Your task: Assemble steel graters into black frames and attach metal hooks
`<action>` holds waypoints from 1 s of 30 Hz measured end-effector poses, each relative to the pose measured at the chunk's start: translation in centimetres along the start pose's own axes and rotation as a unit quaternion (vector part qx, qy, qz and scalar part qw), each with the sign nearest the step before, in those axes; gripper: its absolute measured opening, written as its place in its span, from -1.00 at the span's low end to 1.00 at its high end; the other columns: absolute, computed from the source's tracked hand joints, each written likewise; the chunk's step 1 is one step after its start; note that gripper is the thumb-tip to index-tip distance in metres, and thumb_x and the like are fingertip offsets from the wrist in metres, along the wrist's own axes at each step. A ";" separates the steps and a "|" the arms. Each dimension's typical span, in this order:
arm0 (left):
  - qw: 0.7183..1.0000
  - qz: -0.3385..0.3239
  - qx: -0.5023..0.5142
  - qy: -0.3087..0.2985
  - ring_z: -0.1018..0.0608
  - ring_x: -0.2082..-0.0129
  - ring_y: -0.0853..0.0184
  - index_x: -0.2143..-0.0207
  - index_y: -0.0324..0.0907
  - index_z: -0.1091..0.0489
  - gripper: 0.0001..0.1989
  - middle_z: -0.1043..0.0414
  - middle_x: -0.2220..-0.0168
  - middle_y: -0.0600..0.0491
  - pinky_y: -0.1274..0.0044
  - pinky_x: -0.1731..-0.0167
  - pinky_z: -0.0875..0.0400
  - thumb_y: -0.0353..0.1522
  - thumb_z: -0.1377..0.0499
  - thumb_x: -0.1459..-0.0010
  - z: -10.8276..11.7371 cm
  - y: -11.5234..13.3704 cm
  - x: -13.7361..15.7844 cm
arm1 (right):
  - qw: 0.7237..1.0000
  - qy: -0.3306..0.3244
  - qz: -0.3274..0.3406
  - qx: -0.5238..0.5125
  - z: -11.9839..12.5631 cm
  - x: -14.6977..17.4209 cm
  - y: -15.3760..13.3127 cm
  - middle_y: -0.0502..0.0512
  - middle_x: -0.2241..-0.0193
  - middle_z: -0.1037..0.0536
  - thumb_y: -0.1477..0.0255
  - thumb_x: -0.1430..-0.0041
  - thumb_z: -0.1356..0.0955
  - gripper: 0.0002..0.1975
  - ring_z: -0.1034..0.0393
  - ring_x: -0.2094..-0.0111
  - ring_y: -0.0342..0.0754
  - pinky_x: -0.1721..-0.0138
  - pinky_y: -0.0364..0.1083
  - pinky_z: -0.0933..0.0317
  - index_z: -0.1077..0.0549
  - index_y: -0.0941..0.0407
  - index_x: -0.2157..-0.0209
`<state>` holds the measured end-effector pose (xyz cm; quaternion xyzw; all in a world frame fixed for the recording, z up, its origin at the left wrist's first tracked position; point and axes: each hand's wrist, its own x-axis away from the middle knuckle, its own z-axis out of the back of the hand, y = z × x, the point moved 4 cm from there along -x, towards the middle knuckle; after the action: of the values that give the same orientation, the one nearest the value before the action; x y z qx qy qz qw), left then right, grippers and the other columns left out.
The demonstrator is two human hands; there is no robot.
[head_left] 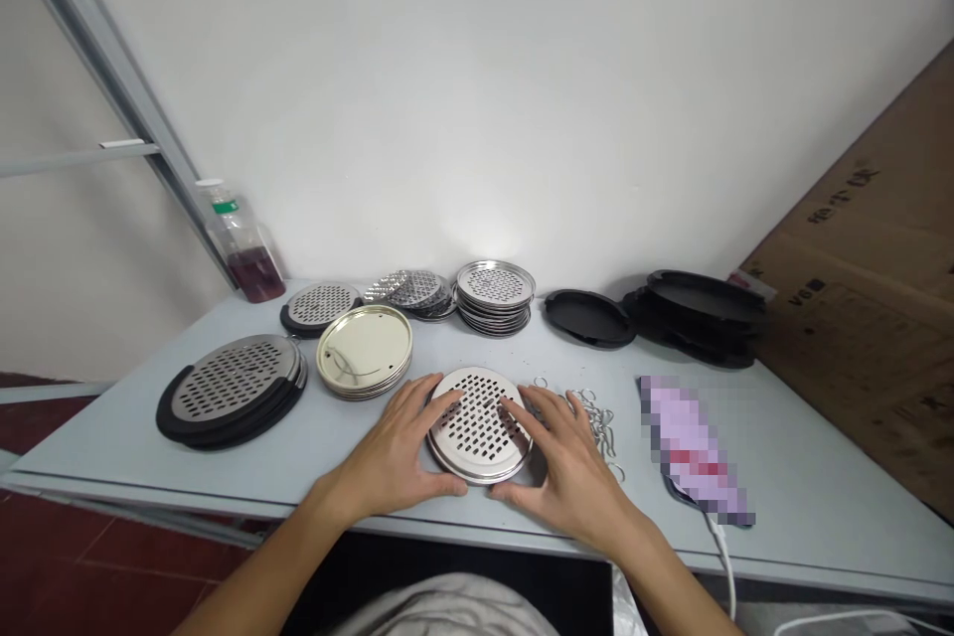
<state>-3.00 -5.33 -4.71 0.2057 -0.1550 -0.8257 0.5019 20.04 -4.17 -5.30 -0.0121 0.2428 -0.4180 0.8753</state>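
A round metal grater plate [481, 422] with rows of slots lies near the table's front edge. A second rim shows beneath it, so it seems to rest on another round piece. My left hand [398, 447] grips its left side, with fingertips on top and the thumb at the front edge. My right hand [570, 462] grips the right side in the same way. Beside my right hand, partly hidden by it, lies a heap of small metal hooks [602, 427]. To the left of my left hand stands a stack of cream-coloured round lids [365, 343] with thin wires on top.
Graters in black holders [235, 383] sit at the left. Along the back are loose grater plates [417, 288], a grater stack [496, 283] and black round trays [588, 316]. A bottle of dark liquid [253, 268], a blurred cabled object [693, 452] and a cardboard box [872, 298] flank them.
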 end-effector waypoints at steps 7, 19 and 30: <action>1.000 0.000 -0.003 -0.004 -0.11 -0.32 0.02 -0.29 0.00 -0.10 -0.17 -0.01 -0.33 -0.07 0.13 -0.27 -0.08 0.01 -0.28 -0.03 0.2 -0.1 -0.2 | 1.000 -0.008 0.000 -0.003 0.2 -0.1 0.0 0.30 -0.19 -0.30 -0.04 -0.05 -0.38 -0.27 -0.11 -0.22 0.31 -0.20 0.47 0.16 -0.30 0.00 -0.19; 1.000 -0.004 -0.030 -0.009 -0.13 -0.30 0.00 -0.27 0.04 -0.17 -0.20 -0.03 -0.33 -0.06 0.11 -0.26 -0.08 0.01 -0.28 -0.02 -0.1 -0.1 -0.3 | 1.000 -0.012 -0.010 0.005 0.1 -0.2 -0.1 0.32 -0.12 -0.39 -0.03 -0.03 -0.41 -0.26 -0.19 -0.18 0.31 -0.19 0.49 0.18 -0.33 0.06 -0.17; 1.000 0.005 -0.019 -0.002 -0.11 -0.31 -0.04 -0.30 0.06 -0.10 -0.17 0.02 -0.36 -0.06 0.07 -0.25 -0.08 0.00 -0.28 -0.02 0.0 0.0 -0.3 | 1.000 0.007 -0.009 0.013 -0.2 -0.1 -0.2 0.33 -0.12 -0.38 -0.04 -0.07 -0.37 -0.30 -0.21 -0.16 0.31 -0.19 0.49 0.17 -0.34 0.05 -0.16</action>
<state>-2.86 -5.11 -4.70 0.1940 -0.1410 -0.8265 0.5092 19.71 -4.18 -5.40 -0.0003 0.2434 -0.4289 0.8699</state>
